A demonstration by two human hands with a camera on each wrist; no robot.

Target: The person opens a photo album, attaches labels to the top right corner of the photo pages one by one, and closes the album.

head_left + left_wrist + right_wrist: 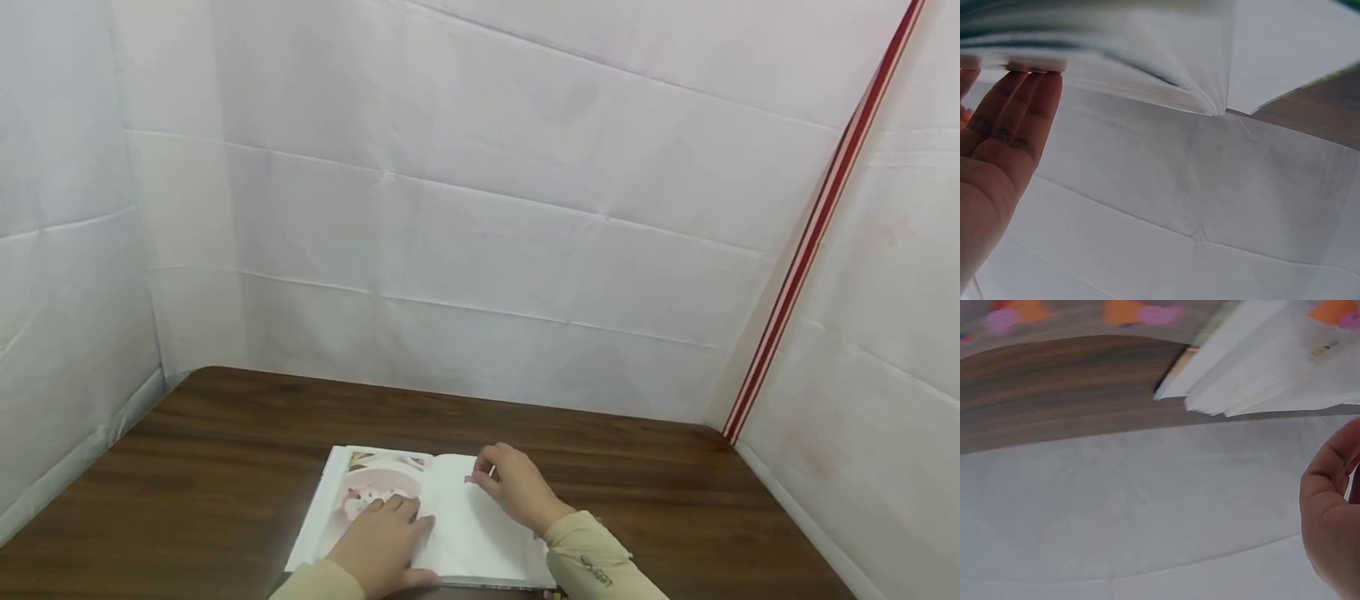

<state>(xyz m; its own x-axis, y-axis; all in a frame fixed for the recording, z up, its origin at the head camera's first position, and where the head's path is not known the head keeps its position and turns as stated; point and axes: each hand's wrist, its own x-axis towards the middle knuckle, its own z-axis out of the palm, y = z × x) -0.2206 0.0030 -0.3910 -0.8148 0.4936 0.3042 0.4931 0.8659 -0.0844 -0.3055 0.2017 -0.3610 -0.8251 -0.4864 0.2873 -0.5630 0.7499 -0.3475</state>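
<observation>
An open book [480, 533] lies on the brown table, with a printed picture of a pale pink round shape on its left page [322, 529] and a mostly white right page. My left hand [382, 537] rests on the left page, fingers extended over the picture, thumb near the lower edge by the fold. The left wrist view shows the fingertips [1050, 84] against the paper. Over the upper part of the right page, my right hand [517, 487] has bent fingers, with thumb and forefinger tips close together. I cannot tell whether they pinch any paper.
The dark wood table [187, 483] extends around the book on all sides. White cloth sheets [480, 208] hang behind and at both sides, and a red striped band [817, 225] runs down the right corner. Orange and pink shapes [1141, 312] show at the right wrist view's top.
</observation>
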